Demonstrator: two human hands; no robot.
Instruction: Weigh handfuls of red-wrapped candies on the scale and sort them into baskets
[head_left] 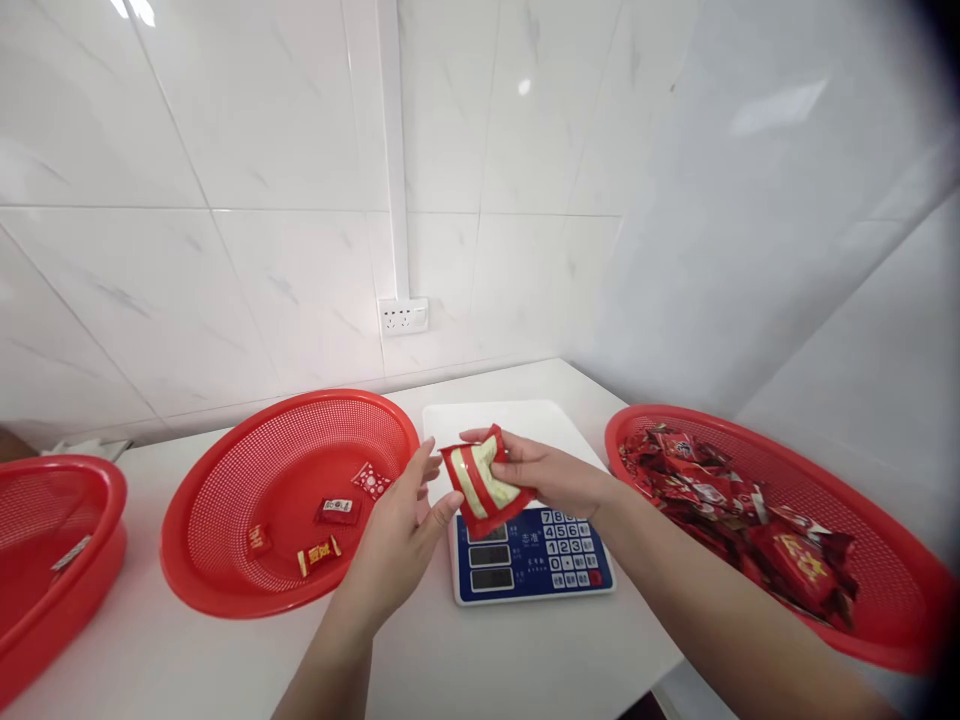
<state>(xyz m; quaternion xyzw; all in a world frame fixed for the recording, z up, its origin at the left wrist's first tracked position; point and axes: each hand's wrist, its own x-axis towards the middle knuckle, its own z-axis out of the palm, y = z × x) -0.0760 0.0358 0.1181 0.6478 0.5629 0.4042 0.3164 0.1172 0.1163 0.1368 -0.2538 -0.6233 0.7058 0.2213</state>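
A red and cream snack packet [484,485] is held in my right hand [529,467], pinched at its right side between thumb and fingers. My left hand [409,520] is close to the packet's left edge with thumb and fingers apart; whether the thumb touches it I cannot tell. Both hands hover above a digital scale [532,590] with a white weighing plate, blue panel and number keys. The packet covers part of the scale's displays. To the left, a red plastic basket [180,560] holds several small wrapped pieces, among them a yellow and red one [319,555].
At right, another red basket [892,590] is heaped with red snack packets [750,510]. A third red basket [97,510] is cut off at the left edge. The white table [427,660] meets a tiled wall with a power socket [403,317].
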